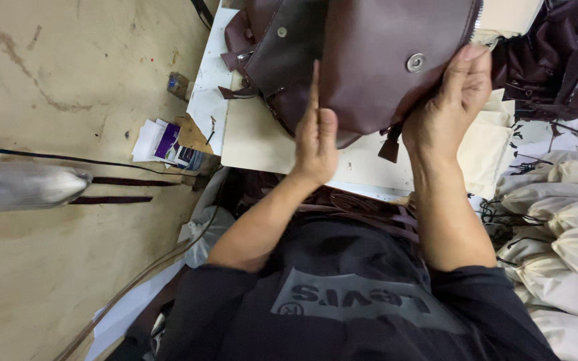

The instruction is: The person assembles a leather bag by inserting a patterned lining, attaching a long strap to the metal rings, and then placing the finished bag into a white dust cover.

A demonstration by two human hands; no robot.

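Observation:
A dark brown leather bag (369,60) with a round metal snap (415,63) lies tilted on a white worktable (262,140). My left hand (316,137) presses against the bag's lower edge with its fingers held straight up along a seam. Over at the bag's right edge, beside the zipper, my right hand (453,100) grips the leather with its fingers curled over it. A small leather tab (390,146) hangs below the bag between my hands.
More dark leather pieces (560,60) are piled at the upper right. Several cream cloth bags (563,220) lie at the right. A metal pipe (21,186), black straps and paper scraps (165,144) sit on the wooden floor to the left.

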